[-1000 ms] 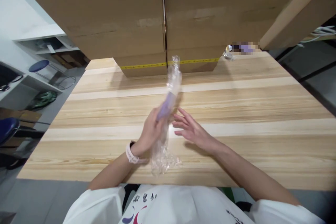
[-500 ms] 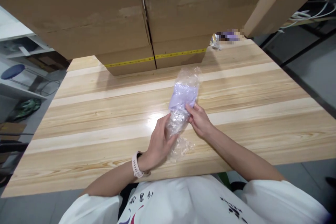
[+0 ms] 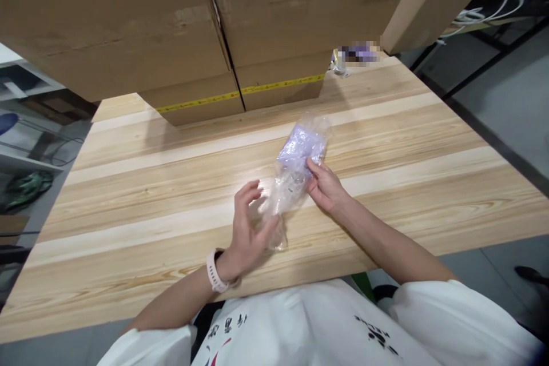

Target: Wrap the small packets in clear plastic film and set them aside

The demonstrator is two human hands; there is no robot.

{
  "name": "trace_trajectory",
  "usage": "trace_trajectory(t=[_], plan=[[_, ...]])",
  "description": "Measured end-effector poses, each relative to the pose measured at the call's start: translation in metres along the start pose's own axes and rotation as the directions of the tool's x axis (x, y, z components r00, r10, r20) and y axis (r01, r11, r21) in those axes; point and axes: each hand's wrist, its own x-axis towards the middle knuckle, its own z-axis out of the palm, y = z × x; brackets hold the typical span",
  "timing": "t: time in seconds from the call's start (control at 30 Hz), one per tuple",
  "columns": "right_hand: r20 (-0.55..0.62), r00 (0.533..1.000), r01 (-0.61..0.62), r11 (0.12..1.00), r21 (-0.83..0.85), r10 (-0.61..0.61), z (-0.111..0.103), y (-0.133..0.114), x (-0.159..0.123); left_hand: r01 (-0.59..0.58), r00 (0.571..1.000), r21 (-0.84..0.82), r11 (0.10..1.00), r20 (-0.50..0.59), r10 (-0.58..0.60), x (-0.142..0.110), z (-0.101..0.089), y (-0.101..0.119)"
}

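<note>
Your right hand (image 3: 328,187) grips a clear plastic bag (image 3: 286,194) centrally over the surface (image 3: 171,211), lavender packet (image 3: 300,146) inside toward one o'clock. Your left hand (image 3: 247,237): spread-fingered, bag's seven o'clock end, contact unclear.

It looks like a workroom or storeroom, though which is hard to tell. Large brown cardboard (image 3: 141,17) with a yellow strip (image 3: 283,86) stands along the far edge of a wood-grained surface (image 3: 171,194). Beyond the left edge are white shelves (image 3: 32,88) and a blue stool (image 3: 7,123); past the far right corner, loose white cables (image 3: 489,14). The floor (image 3: 500,266) is grey tile.
</note>
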Motion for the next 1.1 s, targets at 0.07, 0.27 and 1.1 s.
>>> trace_trajectory(t=[0.07, 0.27, 1.1], plan=[[0.044, 0.999, -0.028, 1.0, 0.0, 0.028, 0.003, -0.001, -0.004, 0.349, 0.937, -0.21, 0.913, 0.098, -0.335, 0.004, 0.006, -0.006], [0.209, 0.972, -0.068, 0.983, -0.171, 0.104, 0.013, 0.002, -0.022, 0.545, 0.838, -0.266, 0.795, 0.181, -0.514, 0.007, 0.009, -0.008], [0.269, 0.961, 0.037, 0.946, -0.323, 0.055, 0.007, 0.004, -0.016, 0.691, 0.713, -0.431, 0.58, 0.275, -0.645, 0.027, -0.013, -0.011]])
